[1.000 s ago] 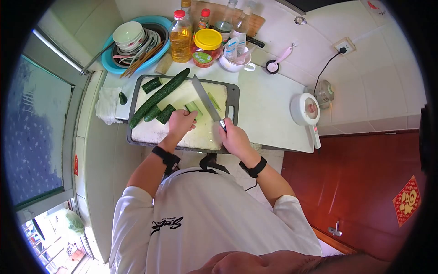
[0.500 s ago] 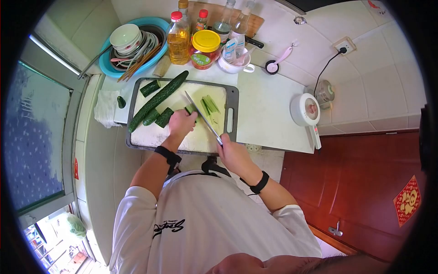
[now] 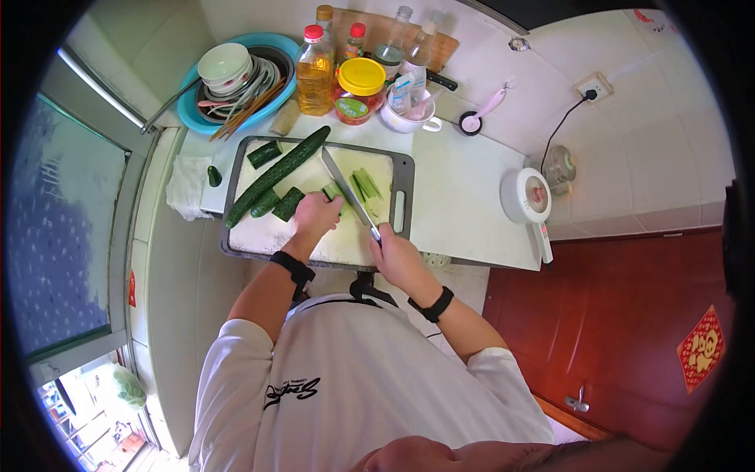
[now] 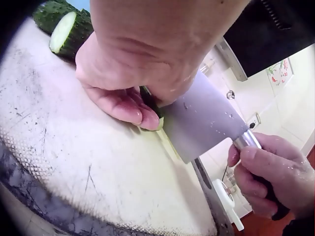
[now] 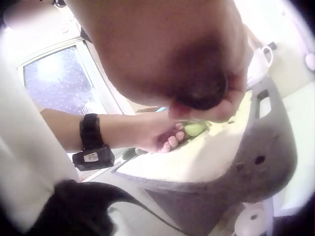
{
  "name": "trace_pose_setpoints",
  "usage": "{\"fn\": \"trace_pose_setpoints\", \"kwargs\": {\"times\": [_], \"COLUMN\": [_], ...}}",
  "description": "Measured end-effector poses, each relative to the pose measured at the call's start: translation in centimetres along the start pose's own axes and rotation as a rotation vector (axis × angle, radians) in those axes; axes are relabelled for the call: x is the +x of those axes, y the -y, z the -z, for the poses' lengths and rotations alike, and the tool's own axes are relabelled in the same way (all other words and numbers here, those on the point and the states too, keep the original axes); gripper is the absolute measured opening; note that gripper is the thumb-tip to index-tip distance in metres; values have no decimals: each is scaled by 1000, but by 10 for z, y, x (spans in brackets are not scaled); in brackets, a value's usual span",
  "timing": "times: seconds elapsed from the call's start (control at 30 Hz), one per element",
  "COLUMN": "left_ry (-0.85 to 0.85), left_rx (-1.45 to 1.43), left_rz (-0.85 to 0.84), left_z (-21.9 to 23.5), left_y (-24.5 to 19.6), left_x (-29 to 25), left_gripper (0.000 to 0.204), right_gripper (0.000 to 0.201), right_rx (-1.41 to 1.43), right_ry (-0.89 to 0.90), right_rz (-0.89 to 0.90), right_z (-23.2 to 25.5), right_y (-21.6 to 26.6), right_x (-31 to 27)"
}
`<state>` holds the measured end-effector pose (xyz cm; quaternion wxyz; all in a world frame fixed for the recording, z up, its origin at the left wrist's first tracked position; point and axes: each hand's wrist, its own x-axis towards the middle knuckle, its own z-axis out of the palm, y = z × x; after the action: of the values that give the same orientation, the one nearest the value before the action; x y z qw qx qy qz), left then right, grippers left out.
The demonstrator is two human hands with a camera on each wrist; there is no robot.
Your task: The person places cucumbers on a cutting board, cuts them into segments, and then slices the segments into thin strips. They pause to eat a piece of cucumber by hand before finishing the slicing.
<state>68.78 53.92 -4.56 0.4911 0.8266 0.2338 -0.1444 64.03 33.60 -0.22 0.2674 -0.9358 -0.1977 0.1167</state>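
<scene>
On the cutting board (image 3: 267, 236), my left hand (image 3: 318, 214) grips a cut cucumber piece (image 3: 332, 191), its curled fingers close beside the blade. My right hand (image 3: 399, 258) holds the knife (image 3: 350, 187) by its dark handle. In the left wrist view the broad blade (image 4: 204, 118) stands against the piece under my left hand (image 4: 133, 73), with my right hand (image 4: 275, 172) round the handle. Thin cucumber strips (image 3: 365, 184) lie right of the blade. A long whole cucumber (image 3: 279, 175) and several shorter chunks (image 3: 289, 203) lie to the left.
Behind the board stand a blue basin (image 3: 187, 107) of dishes, an oil bottle (image 3: 314, 79), a yellow-lidded jar (image 3: 360, 93) and a white cup (image 3: 409, 118). A cucumber end (image 3: 214, 176) lies left, near a white cloth (image 3: 189, 189). A white pot (image 3: 525, 195) is at the right.
The knife has moved left from over the strips to the piece in my left hand, uncovering more strips. My right hand has shifted slightly left and toward my body.
</scene>
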Motion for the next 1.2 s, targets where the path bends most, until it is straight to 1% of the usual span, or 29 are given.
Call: {"fn": "trace_pose_setpoints", "kwargs": {"times": [0.03, 0.2, 0.27, 0.4, 0.5, 0.67, 0.8, 0.97, 1.03, 1.1, 1.17, 1.2], "left_ry": [3, 9, 22, -4, -1, 9, 13, 3, 6, 14, 11, 7], "left_rx": [11, 31, 40, 20, 30, -9, 10, -2, -6, -13, -34, -38], "left_rz": [16, 27, 43, 17, 16, 33, 28, -2, 14, -3, -16, -8], "left_z": [0, -1, -1, 0, 0, 1, 2, 2, 1, 2, 3, 3], "left_y": [0, 0, 1, -4, -2, -2, -1, -1, 0, -2, -4, -3], "left_x": [-1, 1, -1, -4, -4, -4, -2, -2, -2, -6, -4, -4], "left_gripper": [44, 43, 43, 43, 43, 43, 43, 42, 43, 41, 40, 40], "right_gripper": [24, 25, 25, 25, 24, 23, 24, 25, 25, 25, 25, 25], "right_rx": [-17, -47, -73, -82, -33, -7, -22, 26, 28, 32, 29, 25], "right_ry": [11, 49, 47, 27, -35, 44, 114, 51, 22, -8, 69, 75], "right_rz": [6, 20, 17, 42, 46, 14, -18, 21, 22, 18, 17, 22], "right_z": [3, 12, 11, -4, -13, 8, 15, 0, -7, -6, 4, 8], "right_y": [1, 5, 8, 6, 3, 7, 2, -2, -5, -3, 0, 0], "right_x": [-7, -21, -18, 6, 13, -12, -17, 9, 18, 16, 8, 2]}}
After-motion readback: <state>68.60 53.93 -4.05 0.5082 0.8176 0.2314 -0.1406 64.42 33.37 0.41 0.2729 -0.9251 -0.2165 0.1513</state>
